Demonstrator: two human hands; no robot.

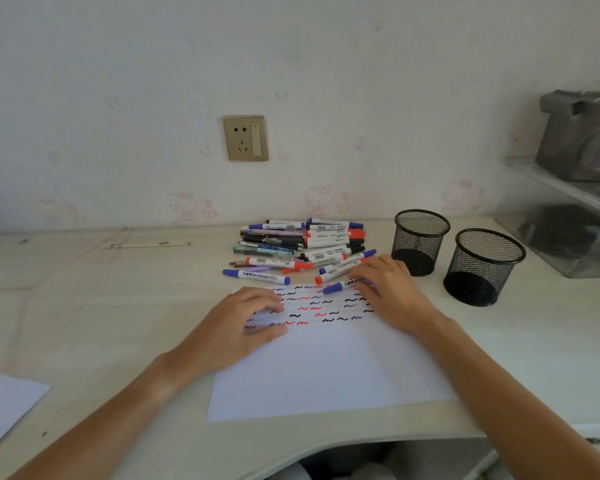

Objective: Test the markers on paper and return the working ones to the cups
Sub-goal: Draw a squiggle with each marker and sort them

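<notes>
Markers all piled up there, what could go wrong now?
1. The marker pile is loose and round; the right hand, reaching for a blue marker, might send others rolling.
2. Both cups look empty and light, so a bump could tip them.
3. The left hand rests on squiggles and may smudge the paper.

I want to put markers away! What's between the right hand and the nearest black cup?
Nothing: the head view shows only bare desk between the right hand and the nearer cup.
</notes>
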